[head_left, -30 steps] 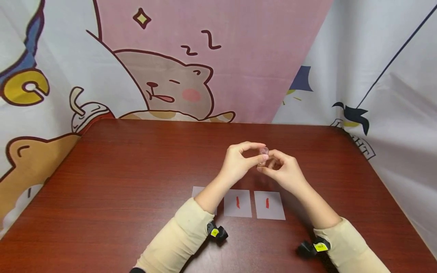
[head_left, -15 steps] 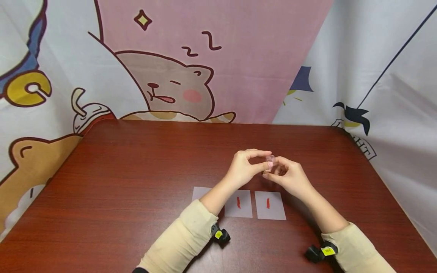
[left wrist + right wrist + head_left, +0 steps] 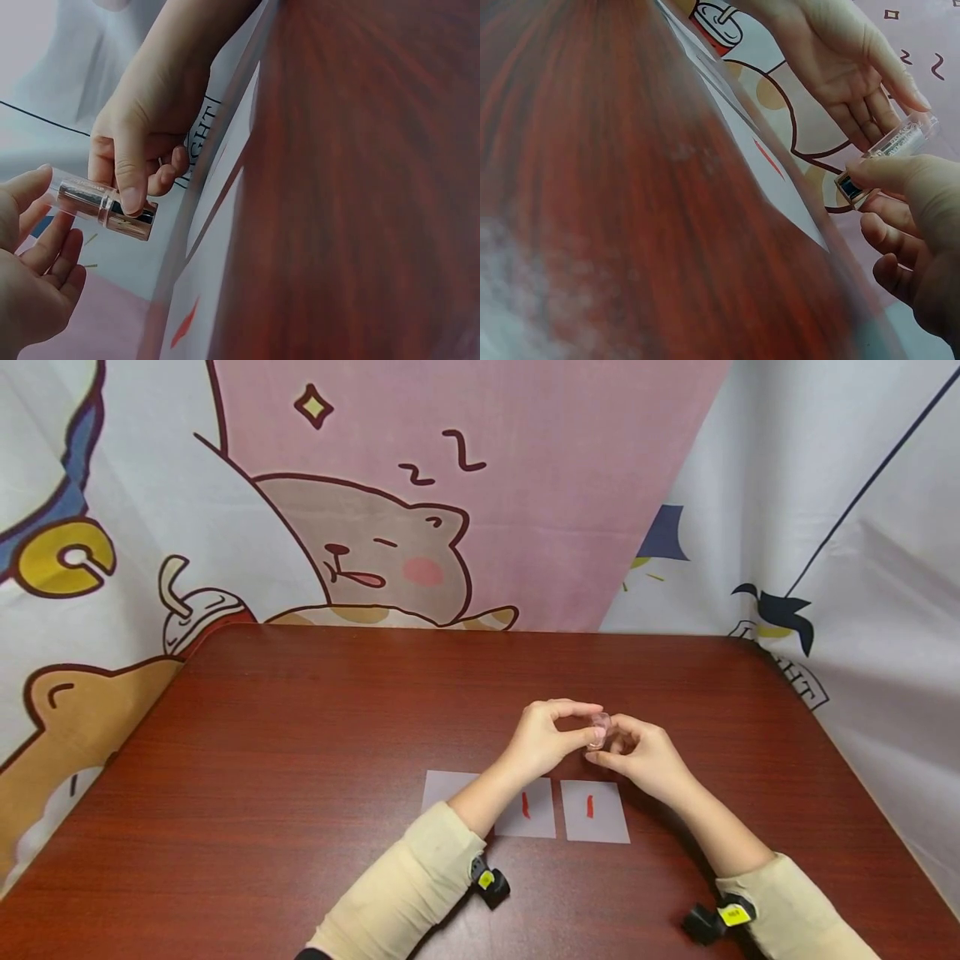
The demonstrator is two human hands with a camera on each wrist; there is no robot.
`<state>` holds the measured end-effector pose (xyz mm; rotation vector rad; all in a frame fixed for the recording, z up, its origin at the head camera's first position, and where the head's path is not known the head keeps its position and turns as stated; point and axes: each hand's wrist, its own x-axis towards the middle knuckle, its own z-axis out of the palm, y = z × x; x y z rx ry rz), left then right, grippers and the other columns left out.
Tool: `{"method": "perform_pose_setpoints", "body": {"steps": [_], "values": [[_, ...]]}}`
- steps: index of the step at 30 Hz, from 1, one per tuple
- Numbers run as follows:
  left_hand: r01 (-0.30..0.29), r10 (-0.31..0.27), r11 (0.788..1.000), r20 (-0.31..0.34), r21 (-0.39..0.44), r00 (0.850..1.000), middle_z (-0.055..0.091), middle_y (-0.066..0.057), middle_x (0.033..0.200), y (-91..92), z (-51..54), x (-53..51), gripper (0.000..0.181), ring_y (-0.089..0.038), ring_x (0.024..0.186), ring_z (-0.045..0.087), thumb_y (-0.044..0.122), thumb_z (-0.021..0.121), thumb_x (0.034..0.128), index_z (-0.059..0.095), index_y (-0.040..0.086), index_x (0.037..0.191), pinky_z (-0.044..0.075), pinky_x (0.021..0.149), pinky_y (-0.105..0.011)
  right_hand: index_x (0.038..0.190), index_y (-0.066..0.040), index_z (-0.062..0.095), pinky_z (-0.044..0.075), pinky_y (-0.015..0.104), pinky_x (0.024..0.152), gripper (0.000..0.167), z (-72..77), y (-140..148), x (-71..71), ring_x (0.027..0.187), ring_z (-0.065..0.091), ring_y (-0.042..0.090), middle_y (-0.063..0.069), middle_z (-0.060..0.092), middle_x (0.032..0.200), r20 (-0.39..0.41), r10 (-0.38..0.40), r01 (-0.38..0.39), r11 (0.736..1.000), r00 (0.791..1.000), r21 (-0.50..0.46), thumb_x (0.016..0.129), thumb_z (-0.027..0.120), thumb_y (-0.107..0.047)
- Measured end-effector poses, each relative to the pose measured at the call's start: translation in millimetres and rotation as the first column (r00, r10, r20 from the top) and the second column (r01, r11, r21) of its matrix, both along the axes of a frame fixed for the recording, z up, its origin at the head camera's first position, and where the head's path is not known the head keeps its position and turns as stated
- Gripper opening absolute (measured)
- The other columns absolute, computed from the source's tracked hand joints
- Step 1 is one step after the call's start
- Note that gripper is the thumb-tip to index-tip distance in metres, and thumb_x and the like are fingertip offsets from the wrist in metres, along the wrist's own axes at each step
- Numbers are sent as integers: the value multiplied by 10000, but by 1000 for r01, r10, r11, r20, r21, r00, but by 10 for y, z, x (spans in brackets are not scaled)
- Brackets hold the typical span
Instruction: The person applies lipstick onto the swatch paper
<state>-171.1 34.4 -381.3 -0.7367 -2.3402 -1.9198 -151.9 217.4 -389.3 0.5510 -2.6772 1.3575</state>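
A lipstick (image 3: 81,196) with a clear cap and a shiny rose-gold base is held above the table between both hands. My left hand (image 3: 542,739) pinches the clear cap end between thumb and fingers. At the other end, my right hand (image 3: 649,762) grips the metallic base, its thumb pressed on the side in the left wrist view. The cap still covers the lipstick in both wrist views. Below the hands lie a right white card (image 3: 609,802) and a middle white card (image 3: 542,793), each with a red stroke. A left white card (image 3: 446,785) is partly hidden by my left forearm.
The reddish-brown wooden table (image 3: 300,735) spreads around the hands. Behind it hangs a cartoon-printed cloth (image 3: 555,510), meeting the table's far and side edges. Black wrist cameras sit at both cream sleeves (image 3: 405,877).
Both hands have moved down and slightly to the right in the head view, carrying the lipstick nearer to the cards. Their hold on it looks the same.
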Motion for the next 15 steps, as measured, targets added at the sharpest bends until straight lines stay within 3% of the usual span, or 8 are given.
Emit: {"method": "perform_pose_setpoints", "body": {"steps": [5,10,15], "values": [[-9,9,1000,12,-14,1000,711,24,1031,18,-25,3,285,-13,1009,581,63,767,791,733,45,1074,467,923,-352,858,-62,620,359,208,469,215,114,-51,71,535,461,86,48,525,587,17,5,-5,1000,1000,5,746,789,8],[0,0,1000,24,-3,1000,713,13,1020,27,-54,4,270,-13,984,593,83,770,802,735,46,1067,502,875,-366,845,-63,616,356,210,464,217,63,-23,51,537,449,82,19,499,584,27,4,-4,1000,1000,-1,744,802,-19],[11,-12,1000,42,20,999,717,-9,995,41,-84,5,264,-28,939,619,87,768,810,729,22,1063,528,780,-262,845,-52,613,343,205,466,207,82,-34,72,535,429,82,18,475,582,46,4,-5,1000,999,23,750,790,0]]}}
